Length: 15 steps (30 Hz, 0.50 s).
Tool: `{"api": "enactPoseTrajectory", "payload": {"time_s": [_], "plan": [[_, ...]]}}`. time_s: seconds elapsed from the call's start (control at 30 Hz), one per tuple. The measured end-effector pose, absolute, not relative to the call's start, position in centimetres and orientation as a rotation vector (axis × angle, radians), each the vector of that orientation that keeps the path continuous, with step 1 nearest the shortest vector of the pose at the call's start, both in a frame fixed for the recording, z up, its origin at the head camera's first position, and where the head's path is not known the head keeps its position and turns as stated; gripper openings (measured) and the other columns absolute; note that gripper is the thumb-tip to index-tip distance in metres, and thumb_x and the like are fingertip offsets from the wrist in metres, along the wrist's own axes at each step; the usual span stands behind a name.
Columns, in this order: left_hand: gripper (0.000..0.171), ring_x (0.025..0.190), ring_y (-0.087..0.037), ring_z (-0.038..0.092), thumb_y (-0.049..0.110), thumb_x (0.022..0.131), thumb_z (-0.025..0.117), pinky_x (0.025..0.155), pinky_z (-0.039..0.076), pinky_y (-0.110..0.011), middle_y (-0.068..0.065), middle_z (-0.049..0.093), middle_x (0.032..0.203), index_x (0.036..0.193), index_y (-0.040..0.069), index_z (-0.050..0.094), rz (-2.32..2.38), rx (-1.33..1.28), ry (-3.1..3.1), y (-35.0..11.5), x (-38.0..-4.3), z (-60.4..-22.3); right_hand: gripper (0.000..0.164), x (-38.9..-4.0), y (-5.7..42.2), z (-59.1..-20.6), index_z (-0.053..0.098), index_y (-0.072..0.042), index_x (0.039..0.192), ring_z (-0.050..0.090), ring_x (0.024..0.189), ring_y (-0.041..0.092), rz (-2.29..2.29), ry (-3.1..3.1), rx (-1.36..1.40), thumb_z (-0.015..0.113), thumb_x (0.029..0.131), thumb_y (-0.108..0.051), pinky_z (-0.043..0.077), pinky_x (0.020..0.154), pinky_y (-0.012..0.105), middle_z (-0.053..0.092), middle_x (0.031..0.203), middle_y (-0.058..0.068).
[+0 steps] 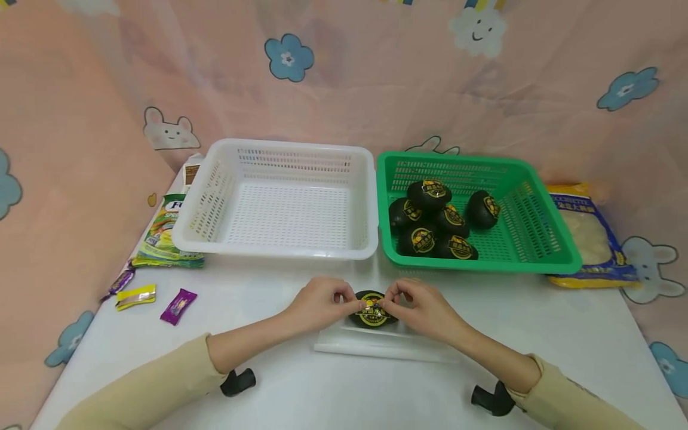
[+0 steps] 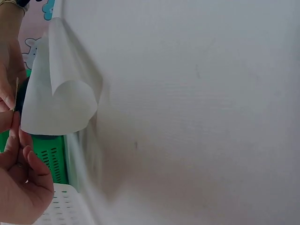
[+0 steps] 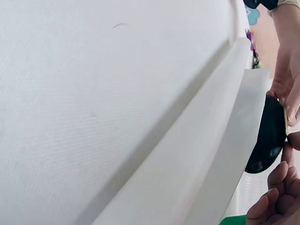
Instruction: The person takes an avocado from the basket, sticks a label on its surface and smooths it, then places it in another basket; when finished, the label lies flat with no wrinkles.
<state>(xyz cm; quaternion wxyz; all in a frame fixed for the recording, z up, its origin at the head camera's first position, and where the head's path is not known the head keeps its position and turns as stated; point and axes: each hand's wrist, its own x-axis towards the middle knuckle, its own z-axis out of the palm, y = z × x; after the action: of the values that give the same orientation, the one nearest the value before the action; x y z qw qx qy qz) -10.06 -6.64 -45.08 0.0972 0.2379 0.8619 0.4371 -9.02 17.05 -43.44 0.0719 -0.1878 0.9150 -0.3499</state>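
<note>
A dark avocado (image 3: pixel 267 136) lies on the table at front centre, in front of the two baskets. Over its upper face is a black-and-gold oval sticker (image 1: pixel 372 315). My left hand (image 1: pixel 325 301) pinches the sticker's left edge between thumb and fingertip. On the opposite edge, my right hand (image 1: pixel 421 306) pinches it the same way. Seen edge-on in the right wrist view, the sticker is a thin line beside the avocado. A white sheet (image 1: pixel 384 346) with a curled edge lies just on the near side of the avocado.
Behind the hands stand a white basket (image 1: pixel 275 252) and a green basket (image 1: pixel 553 239) with several labelled avocados. Left are a green snack bag (image 1: pixel 166 236), purple candy (image 1: pixel 179 306) and a yellow packet (image 1: pixel 135 297). A blue-and-yellow bag (image 1: pixel 596 239) lies at right.
</note>
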Motion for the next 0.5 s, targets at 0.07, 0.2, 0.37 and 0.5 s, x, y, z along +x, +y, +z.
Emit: {"api": "enactPoseTrajectory", "payload": {"time_s": [0.07,0.2,0.37,0.5], "plan": [[0.020,0.059,-0.005,0.047,0.033,0.087,0.073,0.052,0.040,-0.023,0.014,0.055,0.064,0.069,0.024,0.067,1.229,0.738,2.625,-6.6,-10.2,-45.1,0.021,-9.2,17.1,-43.7,0.056,-0.024,0.077,0.048,0.075,0.020,-1.070,2.781,-0.565,0.075,0.087,-0.027,0.039,0.066,0.027,0.051,0.073,-0.009],[0.016,0.069,-0.007,0.050,0.032,0.085,0.075,0.057,0.042,-0.022,0.012,0.057,0.074,0.077,0.023,0.064,1.152,0.906,2.761,-6.6,-10.2,-45.2,0.025,-9.4,17.3,-44.3,0.055,-0.023,0.080,0.047,0.069,0.021,-1.145,2.848,-0.723,0.080,0.083,-0.024,0.038,0.060,0.026,0.051,0.073,-0.003],[0.029,0.083,-0.009,0.049,0.040,0.084,0.076,0.060,0.041,-0.019,0.007,0.056,0.094,0.107,0.023,0.072,1.095,1.239,2.853,-6.5,-10.2,-45.7,0.019,-9.7,17.6,-44.9,0.063,-0.025,0.090,0.051,0.076,0.019,-1.177,2.830,-0.998,0.078,0.084,-0.016,0.044,0.064,0.029,0.053,0.081,-0.013],[0.039,0.087,-0.008,0.046,0.046,0.078,0.080,0.060,0.040,-0.017,0.007,0.052,0.098,0.110,0.025,0.073,1.046,1.323,2.892,-6.3,-10.2,-46.2,0.022,-10.0,17.9,-45.2,0.064,-0.025,0.094,0.052,0.081,0.017,-1.162,2.808,-1.080,0.081,0.081,-0.019,0.044,0.069,0.029,0.055,0.085,-0.014]]}}
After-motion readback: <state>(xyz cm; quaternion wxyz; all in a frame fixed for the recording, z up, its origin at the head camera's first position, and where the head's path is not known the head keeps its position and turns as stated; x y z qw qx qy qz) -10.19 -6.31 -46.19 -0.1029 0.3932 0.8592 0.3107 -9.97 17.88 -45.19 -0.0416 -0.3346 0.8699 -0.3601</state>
